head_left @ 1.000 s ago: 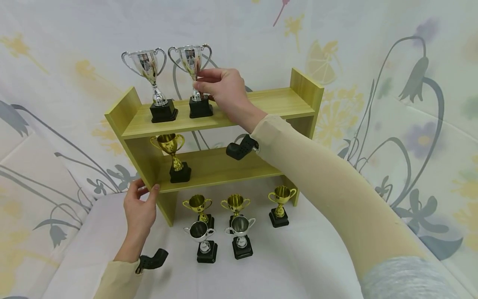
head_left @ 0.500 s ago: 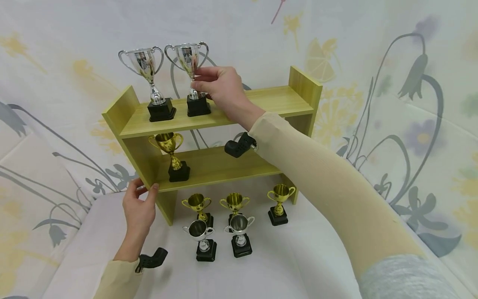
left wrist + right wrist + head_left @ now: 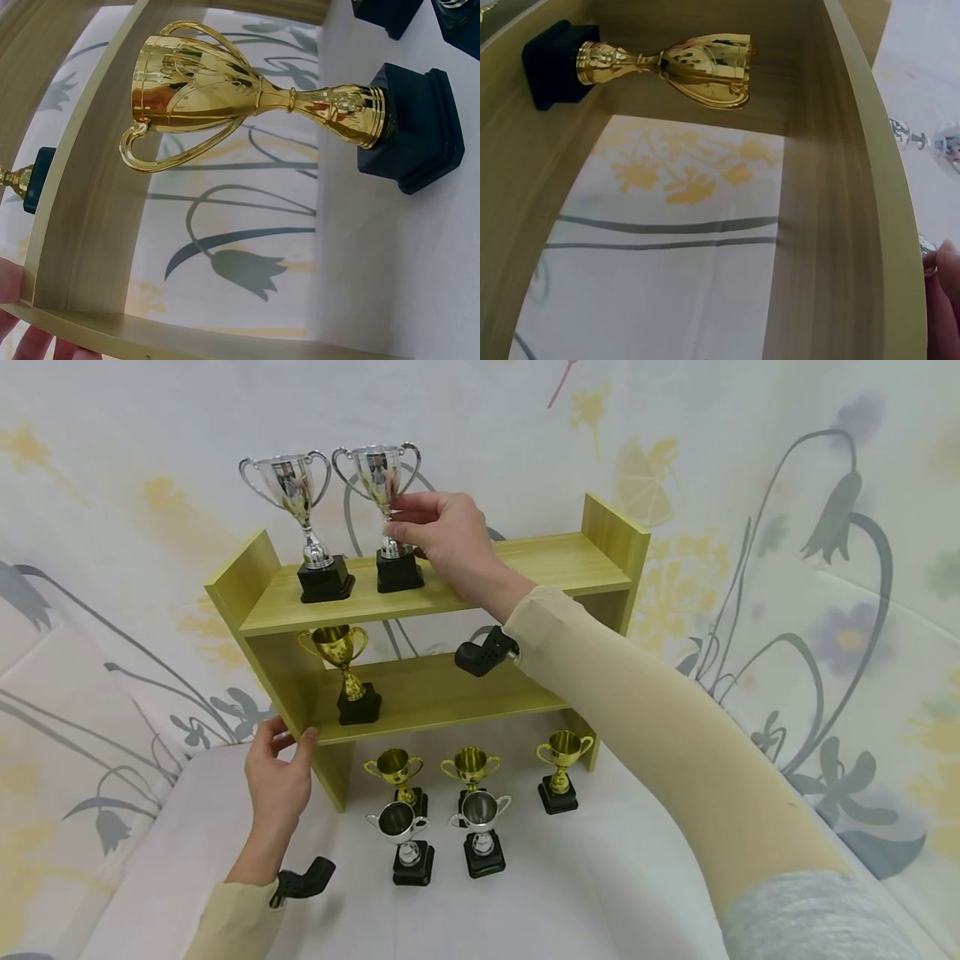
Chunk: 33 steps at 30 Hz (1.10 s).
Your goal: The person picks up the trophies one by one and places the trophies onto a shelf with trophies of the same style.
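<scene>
My right hand (image 3: 450, 539) pinches the stem of a silver trophy cup (image 3: 377, 472), whose black base stands on the top board of a wooden shelf (image 3: 555, 560). In the right wrist view only part of the right hand (image 3: 946, 296) shows at the right edge. Beside it on the left stands another silver trophy (image 3: 291, 485). My left hand (image 3: 279, 781) grips the shelf's left side panel, thumb at the front edge and fingers behind. Its thumb (image 3: 10, 280) shows in the left wrist view. A gold trophy (image 3: 345, 660) stands at the left end of the middle board.
Below the shelf, gold trophies, including one at the right (image 3: 561, 768), stand on a white cloth (image 3: 585, 893). Two smaller silver trophies, the left (image 3: 408, 843) and the right (image 3: 482, 831), stand in front of them. A flower-patterned sheet (image 3: 750, 610) hangs behind.
</scene>
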Tool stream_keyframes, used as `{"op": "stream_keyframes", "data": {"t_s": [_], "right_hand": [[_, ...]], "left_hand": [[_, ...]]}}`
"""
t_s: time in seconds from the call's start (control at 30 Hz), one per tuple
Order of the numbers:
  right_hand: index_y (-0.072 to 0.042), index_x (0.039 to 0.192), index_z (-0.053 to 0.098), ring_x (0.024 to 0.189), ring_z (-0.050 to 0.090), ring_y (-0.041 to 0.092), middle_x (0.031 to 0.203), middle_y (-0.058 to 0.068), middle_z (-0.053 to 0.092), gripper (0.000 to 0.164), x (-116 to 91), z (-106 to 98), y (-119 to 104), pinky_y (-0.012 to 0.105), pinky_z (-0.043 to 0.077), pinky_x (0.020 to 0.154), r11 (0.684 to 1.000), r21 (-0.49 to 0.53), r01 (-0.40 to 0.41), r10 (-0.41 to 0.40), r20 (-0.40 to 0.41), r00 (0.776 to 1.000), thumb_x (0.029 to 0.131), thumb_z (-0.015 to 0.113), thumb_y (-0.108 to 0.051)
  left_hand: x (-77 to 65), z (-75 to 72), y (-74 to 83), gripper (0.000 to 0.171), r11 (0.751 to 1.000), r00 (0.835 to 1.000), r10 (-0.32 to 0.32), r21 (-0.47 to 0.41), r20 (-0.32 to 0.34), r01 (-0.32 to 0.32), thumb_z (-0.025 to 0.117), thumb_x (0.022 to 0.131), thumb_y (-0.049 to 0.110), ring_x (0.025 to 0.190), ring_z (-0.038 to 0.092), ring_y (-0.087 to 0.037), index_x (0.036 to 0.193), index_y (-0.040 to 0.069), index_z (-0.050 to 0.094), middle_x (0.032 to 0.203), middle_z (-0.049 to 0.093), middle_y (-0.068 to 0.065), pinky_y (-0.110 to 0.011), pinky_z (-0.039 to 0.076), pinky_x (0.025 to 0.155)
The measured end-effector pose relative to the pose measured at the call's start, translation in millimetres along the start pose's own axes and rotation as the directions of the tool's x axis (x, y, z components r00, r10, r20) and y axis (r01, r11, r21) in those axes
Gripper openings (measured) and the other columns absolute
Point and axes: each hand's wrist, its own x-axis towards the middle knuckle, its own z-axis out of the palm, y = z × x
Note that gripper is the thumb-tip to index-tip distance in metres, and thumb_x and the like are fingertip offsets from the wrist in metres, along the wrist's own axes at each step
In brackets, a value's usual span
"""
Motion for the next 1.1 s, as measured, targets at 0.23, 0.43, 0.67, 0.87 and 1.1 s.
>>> {"op": "stream_keyframes", "data": {"t_s": [0.23, 0.43, 0.67, 0.87, 1.1], "right_hand": [[-0.007, 0.126, 0.067, 0.104, 0.065, 0.011, 0.117, 0.002, 0.069, 0.035, -1, -2, 1, 0.020, 0.050, 0.086, 0.999, -0.048, 0.016, -0.016, 0.017, 1.000, 0.091, 0.073, -0.011], [-0.009, 0.128, 0.066, 0.105, 0.065, 0.010, 0.117, 0.002, 0.069, 0.039, -2, -5, 1, 0.019, 0.049, 0.089, 0.997, -0.077, 0.003, -0.002, 0.010, 1.000, 0.091, 0.073, -0.013], [-0.010, 0.128, 0.067, 0.104, 0.065, 0.010, 0.116, 0.001, 0.070, 0.037, -5, -9, 1, 0.024, 0.049, 0.093, 0.996, -0.087, 0.005, -0.003, 0.020, 1.000, 0.092, 0.072, -0.013], [-0.009, 0.128, 0.067, 0.104, 0.064, 0.010, 0.116, 0.001, 0.070, 0.036, -9, -13, 3, 0.028, 0.049, 0.093, 0.995, -0.097, 0.017, -0.015, 0.021, 1.000, 0.093, 0.071, -0.014], [-0.009, 0.129, 0.066, 0.104, 0.064, 0.011, 0.118, 0.001, 0.069, 0.037, -13, -18, 4, 0.032, 0.050, 0.092, 0.995, -0.098, 0.034, -0.032, 0.023, 0.999, 0.093, 0.070, -0.013]], "left_hand": [[0.4, 0.3, 1.0, 0.031, 1.000, 1.000, 0.006, 0.004, -0.006, -0.006, 0.062, 0.096, 0.010, 0.102, 0.054, -0.012, 0.124, -0.002, 0.057, 0.114, 0.057, -0.011, -0.007, 0.046, 0.069], [-0.2, 0.1, 3.7, 0.033, 1.000, 1.000, 0.020, -0.010, 0.009, -0.020, 0.063, 0.096, 0.011, 0.101, 0.053, -0.012, 0.125, -0.003, 0.057, 0.116, 0.057, -0.014, -0.006, 0.045, 0.070], [-1.2, -0.3, 2.8, 0.032, 1.000, 1.000, 0.007, -0.001, 0.009, -0.007, 0.062, 0.097, 0.011, 0.104, 0.054, -0.015, 0.125, -0.003, 0.056, 0.117, 0.057, -0.014, -0.006, 0.045, 0.070], [-0.3, 0.7, 0.4, 0.032, 1.000, 1.000, 0.005, 0.008, 0.008, -0.005, 0.062, 0.097, 0.011, 0.104, 0.054, -0.017, 0.126, -0.002, 0.056, 0.116, 0.057, -0.013, -0.006, 0.046, 0.069], [-0.4, 0.3, 1.0, 0.032, 1.000, 1.000, 0.007, 0.013, 0.006, -0.007, 0.061, 0.097, 0.011, 0.105, 0.055, -0.021, 0.126, -0.003, 0.055, 0.116, 0.057, -0.015, -0.005, 0.045, 0.069]]}}
